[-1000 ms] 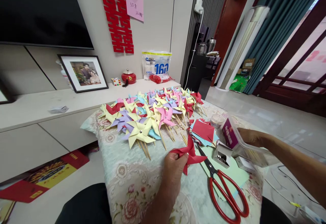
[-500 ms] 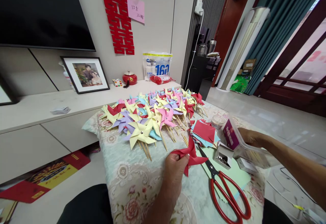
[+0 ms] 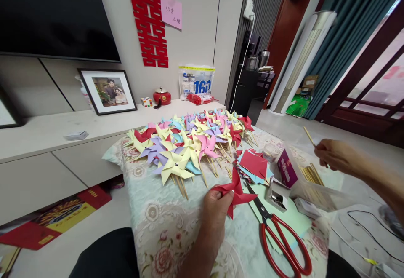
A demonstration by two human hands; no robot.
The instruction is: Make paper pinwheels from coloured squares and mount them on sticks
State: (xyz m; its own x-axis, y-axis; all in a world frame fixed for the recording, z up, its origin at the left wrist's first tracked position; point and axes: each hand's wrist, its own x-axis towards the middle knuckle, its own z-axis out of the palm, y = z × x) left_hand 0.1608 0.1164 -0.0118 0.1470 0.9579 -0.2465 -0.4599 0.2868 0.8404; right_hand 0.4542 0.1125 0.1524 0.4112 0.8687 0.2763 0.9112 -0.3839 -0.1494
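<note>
Low over the table, my left hand (image 3: 216, 208) pinches a red paper pinwheel (image 3: 238, 191) near its centre, thumb on top. My right hand (image 3: 336, 155) is raised above a clear plastic box (image 3: 328, 200) and is closed on a thin wooden stick (image 3: 309, 136), whose end points up and left. More wooden sticks (image 3: 312, 174) lean inside that box. Just right of the pinwheel lie scissors (image 3: 268, 217) with red handles, on pale green paper (image 3: 298, 223). A small open box (image 3: 277, 198) of shiny metal fasteners sits beyond them.
Many finished pinwheels (image 3: 176, 164) on sticks cover the table's far side. A stack of coloured paper squares (image 3: 252, 163) lies beside a round clear container (image 3: 270, 151). A white cabinet (image 3: 104, 128) stands behind the floral tablecloth (image 3: 160, 223). Cables (image 3: 362, 219) trail on the floor at right.
My right hand has come up out of the clear box, now with a wooden stick in its fingers. My left hand and the red pinwheel have stayed almost still.
</note>
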